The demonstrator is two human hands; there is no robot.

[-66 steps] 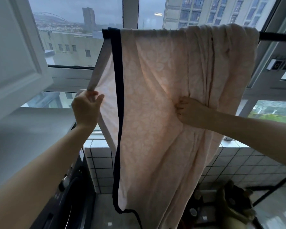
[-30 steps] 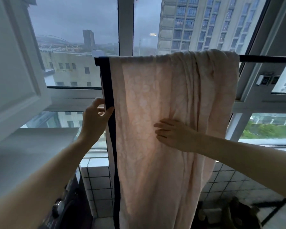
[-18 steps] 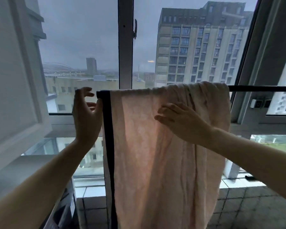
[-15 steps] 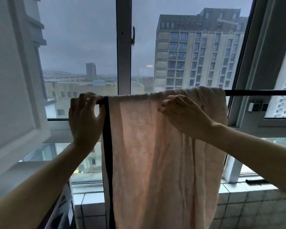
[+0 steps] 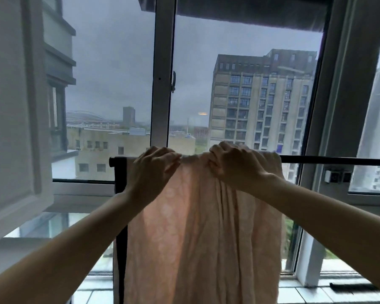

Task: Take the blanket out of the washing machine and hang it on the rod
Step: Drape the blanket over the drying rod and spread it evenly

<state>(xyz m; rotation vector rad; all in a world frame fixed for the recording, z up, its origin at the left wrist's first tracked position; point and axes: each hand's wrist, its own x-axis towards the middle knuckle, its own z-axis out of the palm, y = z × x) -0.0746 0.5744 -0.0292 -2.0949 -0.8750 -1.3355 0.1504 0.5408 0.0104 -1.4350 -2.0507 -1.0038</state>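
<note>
Blanket (image 5: 198, 233) hangs draped over the dark rod (image 5: 333, 160), a pale pink cloth with a faint pattern and a dark band (image 5: 120, 194) running down its left edge. It falls straight from the rod past the bottom of the view, lit from behind by the window (image 5: 119, 84), with long folds gathered on its right half. The rod runs level across the scene; its left end (image 5: 112, 161) juts out just beside the dark band, and its bare length goes off to the right.

Both hands are up at the rod, on top of the fold of the blanket. The left hand (image 5: 150, 172) lies over the cloth near the left part of the drape, its fingers curled down onto the fabric at the rod line; its grip looks clenched on the blanket, pinching a bunch of it. The right hand (image 5: 235, 165) sits just to the right, apart from the left by a short stretch of puckered cloth, knuckles up and fingers curled under, its grip grasping the gathered blanket at the top.

Far beyond the glass stand a tall building (image 5: 261, 102) on the right and lower roofs on the left under a grey sky. A white panel (image 5: 13, 106) fills the near left side.
</note>
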